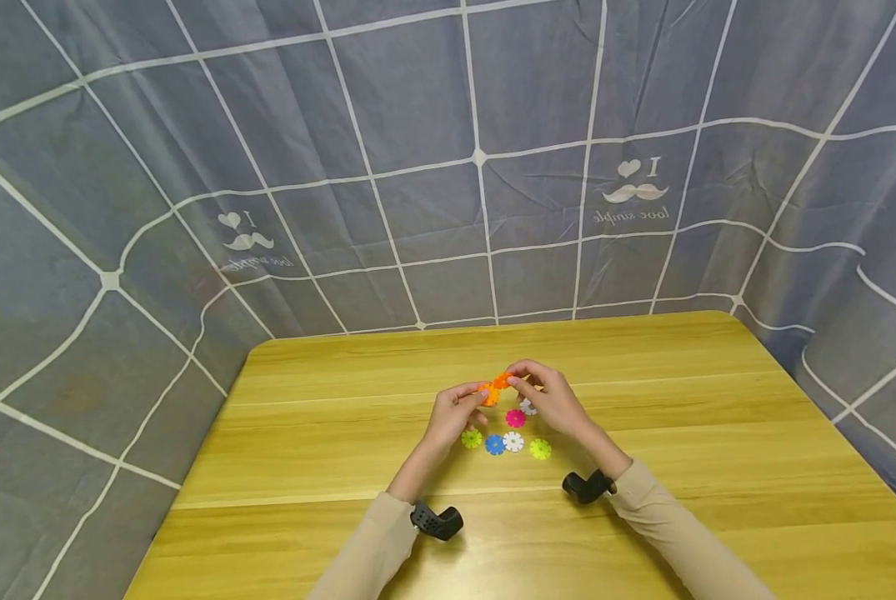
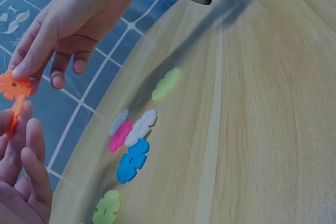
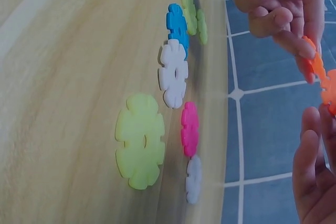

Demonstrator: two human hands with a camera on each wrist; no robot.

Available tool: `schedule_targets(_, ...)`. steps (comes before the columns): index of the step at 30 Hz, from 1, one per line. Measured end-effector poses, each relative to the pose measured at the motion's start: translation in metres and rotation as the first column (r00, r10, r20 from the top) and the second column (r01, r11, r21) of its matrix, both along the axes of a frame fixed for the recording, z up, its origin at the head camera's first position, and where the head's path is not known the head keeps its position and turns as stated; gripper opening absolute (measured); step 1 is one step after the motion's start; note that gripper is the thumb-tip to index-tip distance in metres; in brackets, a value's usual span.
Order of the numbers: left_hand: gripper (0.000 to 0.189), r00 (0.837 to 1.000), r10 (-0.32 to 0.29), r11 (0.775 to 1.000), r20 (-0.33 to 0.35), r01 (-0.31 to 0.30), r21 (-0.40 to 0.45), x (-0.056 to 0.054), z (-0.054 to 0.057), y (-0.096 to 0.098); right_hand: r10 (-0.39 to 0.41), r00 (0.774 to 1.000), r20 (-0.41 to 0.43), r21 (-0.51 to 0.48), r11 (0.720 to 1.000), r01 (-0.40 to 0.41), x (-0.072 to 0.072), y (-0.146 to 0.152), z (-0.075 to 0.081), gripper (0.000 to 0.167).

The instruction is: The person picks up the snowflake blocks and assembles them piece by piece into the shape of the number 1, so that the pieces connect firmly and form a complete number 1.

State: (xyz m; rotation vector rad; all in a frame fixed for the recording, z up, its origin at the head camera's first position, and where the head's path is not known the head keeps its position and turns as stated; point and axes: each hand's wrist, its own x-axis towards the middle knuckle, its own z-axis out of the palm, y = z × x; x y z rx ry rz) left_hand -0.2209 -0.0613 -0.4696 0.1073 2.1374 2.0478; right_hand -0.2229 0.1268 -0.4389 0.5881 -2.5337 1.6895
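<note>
Two orange notched plastic discs, like flower-shaped building pieces, meet edge to edge at an angle above the table. My left hand (image 1: 448, 417) pinches the left orange disc (image 1: 490, 396) between thumb and fingers. The other orange disc (image 2: 14, 86) is pinched by my right hand (image 1: 554, 404), its thumb on the face. In the left wrist view the two rims overlap where they meet. Below the hands lie a pink disc (image 1: 516, 418), a blue disc (image 1: 495, 445) and a white disc (image 1: 513, 442). A second white disc (image 3: 193, 179) is partly covered by my right hand in the head view.
A yellow-green disc (image 1: 541, 449) lies on the right of the group. Two more yellow-green discs (image 3: 189, 13) lie beyond the blue one in the right wrist view. The wooden table (image 1: 305, 450) reaches back to a grey checked curtain (image 1: 417, 217).
</note>
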Motion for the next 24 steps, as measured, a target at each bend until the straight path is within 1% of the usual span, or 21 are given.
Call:
schedule_targets(4, 0.033, 1.000, -0.003, 1.000, 0.007, 0.003, 0.004, 0.000, -0.001, -0.001, -0.004, 1.000, 0.003, 0.016, 1.000, 0.004, -0.011, 0.002, -0.019, 0.017)
schedule_targets(7, 0.033, 1.000, -0.003, 1.000, 0.015, 0.003, 0.020, 0.000, -0.002, -0.002, 0.002, 1.000, 0.004, 0.018, 1.000, -0.002, -0.013, 0.002, -0.022, 0.019)
schedule_targets(8, 0.034, 1.000, -0.004, 1.000, 0.014, 0.004, 0.024, 0.000, -0.002, -0.002, 0.007, 1.000, 0.004, 0.014, 1.000, -0.007, -0.012, 0.002, -0.022, 0.020)
schedule_targets(10, 0.034, 1.000, -0.001, 0.999, 0.015, 0.000, 0.034, 0.000, -0.002, -0.003, 0.023, 1.000, 0.004, -0.009, 1.000, -0.023, -0.009, 0.002, -0.016, 0.021)
schedule_targets(12, 0.034, 1.000, 0.002, 0.999, 0.009, -0.003, 0.039, 0.000, -0.001, -0.003, 0.036, 0.999, -0.008, -0.020, 0.999, -0.036, -0.004, 0.001, -0.007, 0.021)
schedule_targets(15, 0.033, 1.000, 0.017, 0.999, 0.010, -0.018, 0.045, 0.001, 0.001, -0.003, 0.039, 0.999, -0.034, -0.011, 0.999, -0.040, 0.003, -0.001, 0.005, 0.018)
schedule_targets(20, 0.032, 0.999, 0.030, 0.999, 0.018, -0.030, 0.045, 0.001, 0.002, -0.002, 0.025, 0.997, -0.077, 0.001, 1.000, -0.025, 0.007, -0.002, 0.011, 0.015)
schedule_targets(24, 0.032, 0.999, 0.028, 0.999, 0.034, -0.030, 0.046, 0.000, 0.003, -0.001, 0.021, 0.996, -0.081, 0.004, 1.000, -0.021, 0.007, -0.003, 0.012, 0.013)
